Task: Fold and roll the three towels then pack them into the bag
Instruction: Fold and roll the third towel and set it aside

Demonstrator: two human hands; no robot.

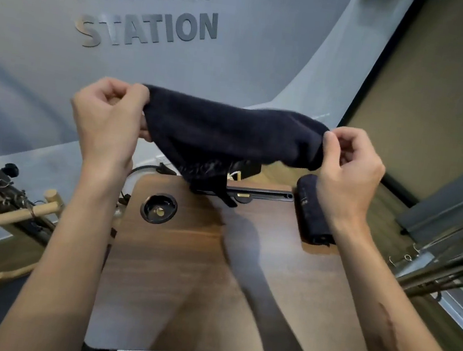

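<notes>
A dark navy towel [227, 133] hangs stretched in the air above the far edge of the wooden table [211, 275]. My left hand [108, 118] pinches its left corner and my right hand [349, 167] pinches its right corner. A second dark towel [312, 212], rolled into a cylinder, lies on the table's far right corner, just under my right wrist. The held towel's lower edge droops over a black item at the table's back edge. No bag can be told apart in this view.
A round black grommet [158, 208] sits in the table's far left. A black rail with a clamp [251, 194] runs along the back edge. Wooden dowels [3, 219] and metal frames flank the table on both sides. A grey wall with lettering stands behind.
</notes>
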